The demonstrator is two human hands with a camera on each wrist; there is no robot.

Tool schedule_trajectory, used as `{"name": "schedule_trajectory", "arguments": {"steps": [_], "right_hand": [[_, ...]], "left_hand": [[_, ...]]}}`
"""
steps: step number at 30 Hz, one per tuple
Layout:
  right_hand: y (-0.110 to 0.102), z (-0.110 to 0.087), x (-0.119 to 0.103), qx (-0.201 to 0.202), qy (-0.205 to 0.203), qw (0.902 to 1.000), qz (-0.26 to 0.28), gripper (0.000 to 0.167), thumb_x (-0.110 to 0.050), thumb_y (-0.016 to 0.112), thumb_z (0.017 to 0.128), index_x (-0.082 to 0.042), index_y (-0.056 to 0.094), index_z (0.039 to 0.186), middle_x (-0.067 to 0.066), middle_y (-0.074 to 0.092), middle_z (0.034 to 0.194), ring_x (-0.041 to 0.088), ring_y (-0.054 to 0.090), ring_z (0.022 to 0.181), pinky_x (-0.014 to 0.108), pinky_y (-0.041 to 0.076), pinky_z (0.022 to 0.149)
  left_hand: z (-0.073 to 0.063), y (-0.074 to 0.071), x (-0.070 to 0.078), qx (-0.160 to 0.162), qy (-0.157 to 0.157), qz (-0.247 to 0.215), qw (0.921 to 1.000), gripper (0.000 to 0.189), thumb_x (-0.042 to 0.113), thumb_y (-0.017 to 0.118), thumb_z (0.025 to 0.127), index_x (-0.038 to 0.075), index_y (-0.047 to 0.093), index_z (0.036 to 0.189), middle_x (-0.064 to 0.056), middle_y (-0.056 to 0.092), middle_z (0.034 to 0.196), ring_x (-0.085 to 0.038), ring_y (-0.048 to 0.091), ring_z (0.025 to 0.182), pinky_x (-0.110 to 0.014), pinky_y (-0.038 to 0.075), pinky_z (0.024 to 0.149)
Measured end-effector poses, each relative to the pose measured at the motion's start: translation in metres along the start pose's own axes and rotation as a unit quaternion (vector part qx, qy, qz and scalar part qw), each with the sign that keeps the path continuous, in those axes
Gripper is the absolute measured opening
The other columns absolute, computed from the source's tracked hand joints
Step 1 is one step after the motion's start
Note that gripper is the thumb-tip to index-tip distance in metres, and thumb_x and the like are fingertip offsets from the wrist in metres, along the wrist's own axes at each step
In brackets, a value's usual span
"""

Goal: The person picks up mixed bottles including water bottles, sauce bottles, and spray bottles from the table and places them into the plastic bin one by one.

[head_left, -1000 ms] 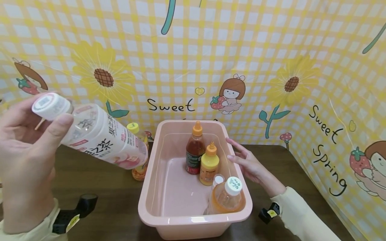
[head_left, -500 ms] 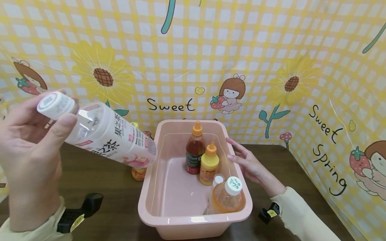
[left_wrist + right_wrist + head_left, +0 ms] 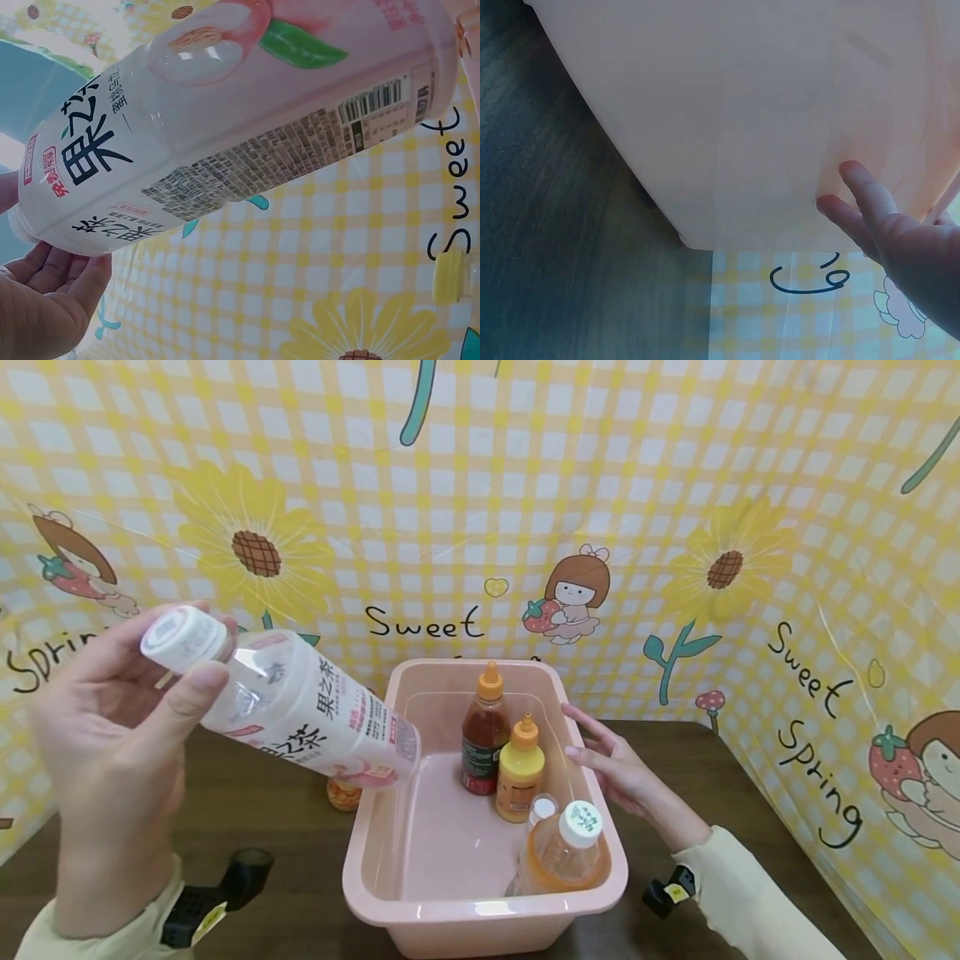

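Observation:
My left hand [image 3: 123, 718] grips the neck of a peach tea bottle [image 3: 315, 710] with a white cap. The bottle slants with its base lower right, over the left rim of a pink plastic tub [image 3: 372, 827]. Its peach label and barcode fill much of the left wrist view, where fingers [image 3: 71, 277] curl at the neck. On the tub's right side my right hand [image 3: 618, 768] holds the rim. In the right wrist view two fingertips [image 3: 847, 166] touch the tub's outer wall from outside.
Inside the tub stand a red sauce bottle [image 3: 483, 743], a yellow squeeze bottle [image 3: 521, 777], a small white-capped bottle [image 3: 542, 810] and an orange-banded bottle [image 3: 566, 856]. Behind the tea bottle, a partly hidden bottle [image 3: 343, 795] stands on the dark table [image 3: 300, 877]. A checked cloth hangs behind.
My left hand has carried the peach tea bottle rightward, so its base now hangs over the tub's left rim and opening. My right hand and the tub have stayed put.

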State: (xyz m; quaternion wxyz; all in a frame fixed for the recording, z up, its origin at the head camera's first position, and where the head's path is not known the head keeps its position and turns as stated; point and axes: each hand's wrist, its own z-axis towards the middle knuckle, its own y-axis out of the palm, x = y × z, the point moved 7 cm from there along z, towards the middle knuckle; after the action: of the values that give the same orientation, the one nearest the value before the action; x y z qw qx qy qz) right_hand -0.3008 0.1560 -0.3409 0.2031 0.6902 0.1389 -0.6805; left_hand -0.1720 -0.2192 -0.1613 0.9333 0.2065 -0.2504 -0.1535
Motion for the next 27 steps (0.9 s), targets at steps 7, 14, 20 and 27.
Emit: {"name": "schedule_trajectory", "arguments": {"steps": [7,14,20,27], "right_hand": [[0.002,-0.001,-0.001,-0.001,-0.005,0.9999,0.009,0.071,-0.014,0.057,0.089,-0.014,0.015,0.146,0.037,0.025,0.134,0.036,0.050,0.112,0.046,0.048,0.082],[0.002,-0.001,-0.001,0.002,-0.008,0.9999,0.008,0.069,-0.013,0.055,0.090,-0.014,0.015,0.146,0.037,0.026,0.133,0.034,0.050,0.111,0.045,0.048,0.082],[0.001,-0.001,0.000,0.003,-0.011,0.9999,0.004,0.068,-0.013,0.055,0.090,-0.014,0.016,0.146,0.037,0.025,0.133,0.035,0.048,0.113,0.046,0.048,0.083],[0.000,-0.001,0.000,0.004,-0.012,0.9999,0.004,0.068,-0.014,0.055,0.090,-0.015,0.016,0.146,0.037,0.026,0.133,0.034,0.049,0.112,0.044,0.048,0.083]], "left_hand": [[-0.004,0.008,-0.007,-0.030,-0.015,-0.007,0.9994,0.039,-0.032,0.053,0.068,-0.031,0.043,0.106,-0.040,0.056,0.099,-0.039,0.060,0.092,-0.036,0.050,0.082],[-0.011,0.018,-0.013,-0.047,-0.029,0.040,0.9976,0.040,-0.032,0.052,0.069,-0.028,0.045,0.108,-0.032,0.060,0.101,-0.031,0.062,0.091,-0.031,0.050,0.081],[-0.017,0.025,-0.019,-0.071,-0.045,0.062,0.9945,0.039,-0.029,0.053,0.070,-0.026,0.046,0.109,-0.029,0.061,0.100,-0.029,0.062,0.092,-0.029,0.050,0.080],[-0.025,0.037,-0.024,-0.110,-0.061,0.092,0.9877,0.039,-0.027,0.054,0.072,-0.023,0.049,0.111,-0.025,0.062,0.102,-0.025,0.062,0.093,-0.026,0.050,0.080]]}}
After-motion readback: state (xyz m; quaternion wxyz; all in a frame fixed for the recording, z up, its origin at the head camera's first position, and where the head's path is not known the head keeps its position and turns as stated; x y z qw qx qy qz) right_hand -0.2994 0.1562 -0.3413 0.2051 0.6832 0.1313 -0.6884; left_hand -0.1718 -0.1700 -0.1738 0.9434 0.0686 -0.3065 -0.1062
